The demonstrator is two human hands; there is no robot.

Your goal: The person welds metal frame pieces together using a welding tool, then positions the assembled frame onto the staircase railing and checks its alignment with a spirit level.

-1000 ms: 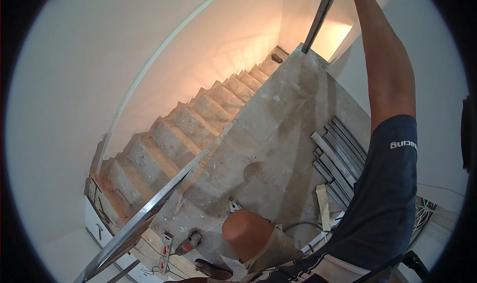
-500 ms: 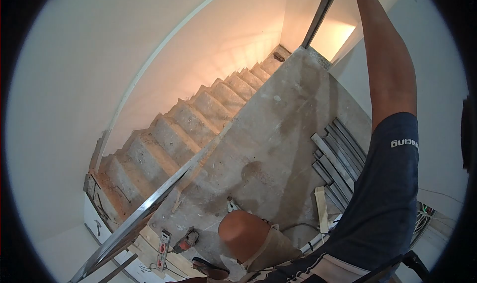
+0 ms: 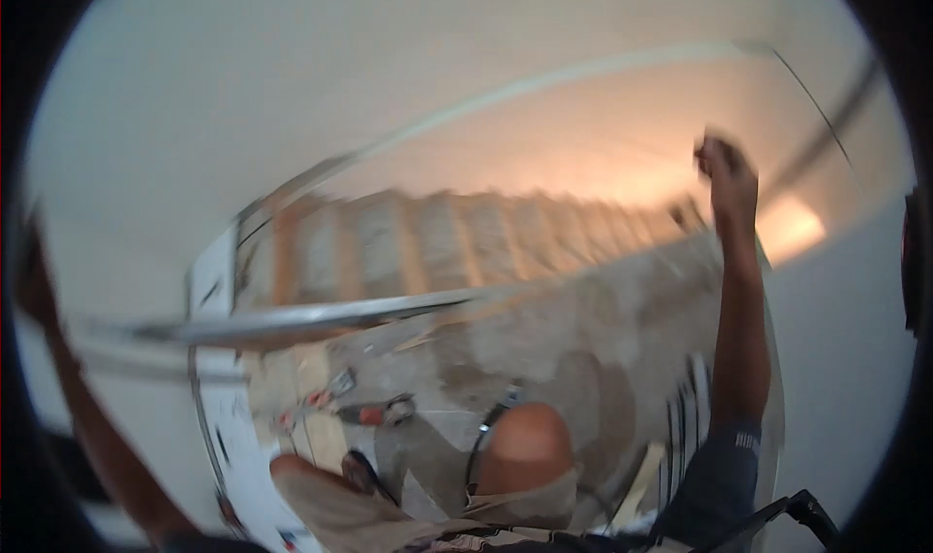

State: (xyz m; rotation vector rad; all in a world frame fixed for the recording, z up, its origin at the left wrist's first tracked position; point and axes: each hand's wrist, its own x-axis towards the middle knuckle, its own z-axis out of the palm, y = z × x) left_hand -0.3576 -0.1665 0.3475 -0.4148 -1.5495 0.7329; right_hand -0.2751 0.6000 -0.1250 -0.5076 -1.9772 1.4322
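Note:
My right hand (image 3: 729,176) is raised in front of the wall above the upper stairs. Its fingers look curled closed, but blur hides whether anything is in them. At the far left edge, my left hand (image 3: 35,276) is dark and smeared, so its fingers cannot be read. It is nearest to the left end of a long metal bar (image 3: 321,318), which runs along the open side of the stairs. A visible gap separates the right hand from this bar.
Concrete stairs (image 3: 428,247) lie beyond the bar. A red and grey power tool (image 3: 379,412) rests on the floor (image 3: 554,329) near my feet, beside a spirit level (image 3: 311,402). Cut metal tubes (image 3: 685,417) and a wood strip (image 3: 641,485) lie at the right.
The view has swung round, so the stairs now run nearly level across it. My right hand has come down from the top edge, and my left hand has appeared at the left.

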